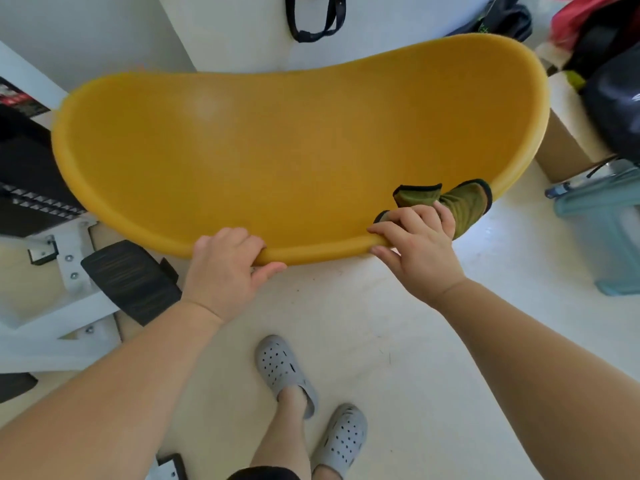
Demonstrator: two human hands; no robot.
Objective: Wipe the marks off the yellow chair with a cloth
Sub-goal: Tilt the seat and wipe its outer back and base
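The yellow chair (277, 157) fills the middle of the view, its curved shell facing me. My left hand (225, 268) grips the near rim, fingers over the top and thumb underneath. My right hand (419, 244) grips the same rim further right, thumb under the edge, and holds an olive-green cloth (460, 202) with dark trim against the inside of the shell. The cloth sticks out beyond my fingers towards the chair's right end. No marks stand out on the yellow surface from here.
A white frame with black pedals (131, 282) stands at the left. A cardboard box (568, 140), dark bags (616, 102) and a pale blue stool (609, 220) crowd the right. My feet in grey clogs (287, 372) stand on the pale floor below the chair.
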